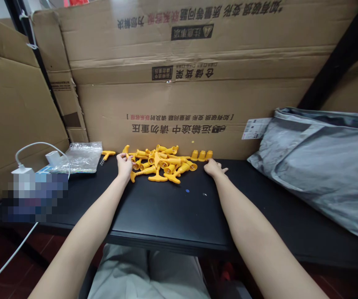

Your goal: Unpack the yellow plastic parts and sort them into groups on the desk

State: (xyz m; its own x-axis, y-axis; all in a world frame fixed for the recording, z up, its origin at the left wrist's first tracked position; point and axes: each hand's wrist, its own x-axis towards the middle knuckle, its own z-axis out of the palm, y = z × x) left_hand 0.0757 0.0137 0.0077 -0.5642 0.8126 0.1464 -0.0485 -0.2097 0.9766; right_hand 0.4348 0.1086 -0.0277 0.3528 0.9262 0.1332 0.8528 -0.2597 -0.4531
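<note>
On the black table lies a pile of yellow plastic pieces (pixel 166 161), a mix of T-shaped handles and hollow, ribbed cups. My left hand (pixel 124 167) is at the pile's left edge, its fingers closed on a yellow T-shaped handle (pixel 126 148) whose upper end shows above them. To the right of the pile, three yellow cups stand in a row against the cardboard. My right hand (pixel 213 167) has its fingertips on the rightmost yellow cup (pixel 209 154); the grip is partly hidden. Another T-handle (pixel 107 153) with a dark metal spiral lies left of my left hand.
A cardboard wall (pixel 172 99) rises behind the table (pixel 166 216). At the left are a clear plastic bag (pixel 83 155), a white charger (pixel 23 176) with a cable, and a blurred-out item. A large grey bag (pixel 319 166) takes up the right side.
</note>
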